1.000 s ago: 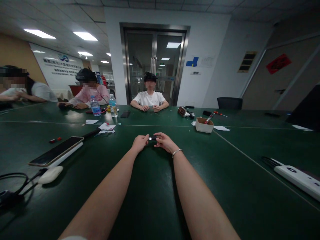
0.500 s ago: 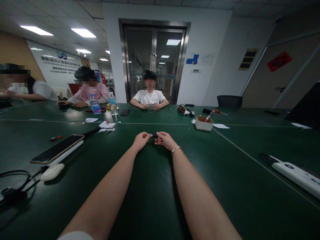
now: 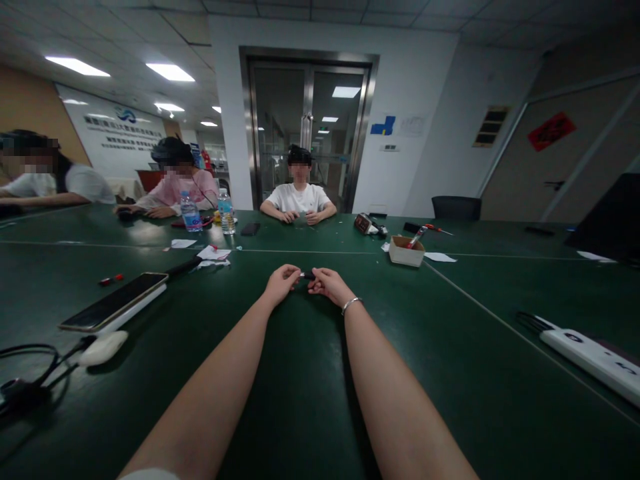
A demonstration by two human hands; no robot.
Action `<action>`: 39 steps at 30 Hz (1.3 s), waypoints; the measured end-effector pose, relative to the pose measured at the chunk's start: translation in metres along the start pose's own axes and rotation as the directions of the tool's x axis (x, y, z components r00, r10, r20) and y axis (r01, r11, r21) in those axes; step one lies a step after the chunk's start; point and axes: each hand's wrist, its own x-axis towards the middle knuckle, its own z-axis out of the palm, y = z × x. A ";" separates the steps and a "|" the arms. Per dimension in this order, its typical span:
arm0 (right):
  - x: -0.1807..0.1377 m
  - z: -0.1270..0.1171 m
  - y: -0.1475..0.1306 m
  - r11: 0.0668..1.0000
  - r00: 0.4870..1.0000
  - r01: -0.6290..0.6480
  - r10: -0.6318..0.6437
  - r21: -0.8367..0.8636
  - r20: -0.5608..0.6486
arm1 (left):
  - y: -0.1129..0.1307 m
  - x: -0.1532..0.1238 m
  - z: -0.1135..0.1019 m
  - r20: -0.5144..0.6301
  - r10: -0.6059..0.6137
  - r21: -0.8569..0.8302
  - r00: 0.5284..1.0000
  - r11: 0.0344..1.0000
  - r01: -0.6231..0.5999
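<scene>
Between my two hands is a small dark object with a shiny metal-looking end (image 3: 307,275); it is too small to name its kind. My left hand (image 3: 281,285) pinches the shiny end between thumb and fingertips. Closed round the dark end is my right hand (image 3: 331,287), its fingers curled and a silver bracelet on the wrist. Both forearms reach forward over the green tabletop (image 3: 305,373). Hidden in the fingers is most of the small object.
Left lie a phone (image 3: 117,300) on a white block, a white rounded device (image 3: 104,349) and cables. A small box (image 3: 407,252) with a pen-like item stands ahead right. At far right is a white power strip (image 3: 590,353). Bottles (image 3: 226,213) and several seated people are across the table.
The view has tilted up slightly, so the scene sits a little lower. Both hands keep their grip on the small object, and slightly more of its shiny end shows.
</scene>
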 end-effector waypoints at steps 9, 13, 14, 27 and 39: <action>0.000 0.001 0.000 1.000 1.000 -0.003 0.003 -0.014 0.005 | 0.001 0.000 0.001 -0.026 -0.081 -0.003 0.996 0.997 0.081; 0.000 0.000 0.001 1.000 1.000 -0.003 0.003 -0.015 0.020 | 0.000 0.000 0.002 -0.014 -0.008 0.055 1.000 0.998 0.009; 0.000 0.000 0.001 1.000 1.000 -0.002 0.002 -0.013 0.020 | 0.001 0.000 0.002 -0.014 0.003 0.061 1.000 0.998 -0.002; -0.001 0.002 -0.002 0.999 1.000 -0.017 0.018 -0.031 0.005 | 0.002 -0.001 0.003 -0.008 -0.081 0.080 0.997 0.993 0.082; 0.000 0.000 0.000 1.000 1.000 -0.009 0.009 -0.009 0.019 | 0.001 -0.001 0.002 0.013 -0.057 0.118 0.998 0.992 0.055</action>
